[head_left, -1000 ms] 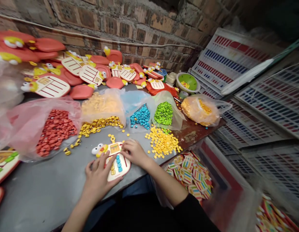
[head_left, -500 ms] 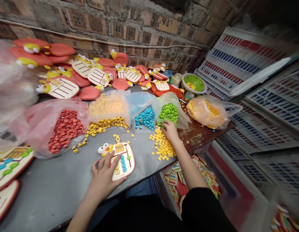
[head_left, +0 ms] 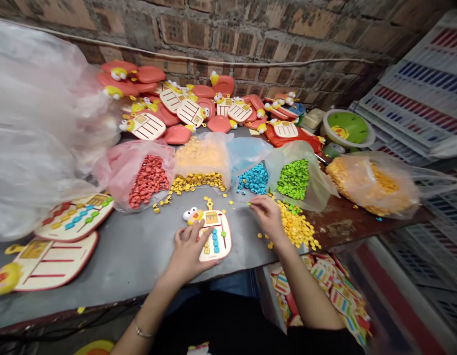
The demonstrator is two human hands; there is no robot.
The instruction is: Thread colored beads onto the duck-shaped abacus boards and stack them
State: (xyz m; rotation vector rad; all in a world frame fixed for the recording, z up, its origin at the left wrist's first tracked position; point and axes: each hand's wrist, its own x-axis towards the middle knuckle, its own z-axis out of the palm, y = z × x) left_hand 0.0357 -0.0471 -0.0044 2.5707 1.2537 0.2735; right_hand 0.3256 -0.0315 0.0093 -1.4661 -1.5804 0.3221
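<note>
steadying the cream board point(head_left: 219, 235), which lies flat on the grey table point(head_left: 139, 261), the left hand point(head_left: 189, 249) spreads over it from eight o'clock (clock centred on the board, twelve straight ahead), fingers across its face, thumb by the near edge; what sits beneath the palm is hidden. that hold looks right: light, flat pressure should stop any sliding without nudging the yellow beads point(head_left: 206, 250) by the fingertips. blue beads point(head_left: 215, 240) line the next slot, and a lone green bead point(head_left: 223, 233) sits in the slot at three o'clock.

apart from the left, between two and three o'clock, the right hand point(head_left: 268, 217) has its fingertips closed on what looks like a second green bead point(head_left: 249, 204), clear of the board. so small a piece could twist or drop, so a firm pinch by its sides probably serves best. the wrist would do well to ride above the loose yellow pieces point(head_left: 298, 227) at three o'clock, which it might scatter.

farther off, bags spill red beads point(head_left: 149, 182) at ten, gold beads point(head_left: 198, 182) just before twelve, bagged blue beads point(head_left: 254, 178) at one and bagged green beads point(head_left: 295, 178) at two. beyond, from eleven to one, more boards point(head_left: 189, 112) lie heaped before the brick wall point(head_left: 221, 37).
</note>
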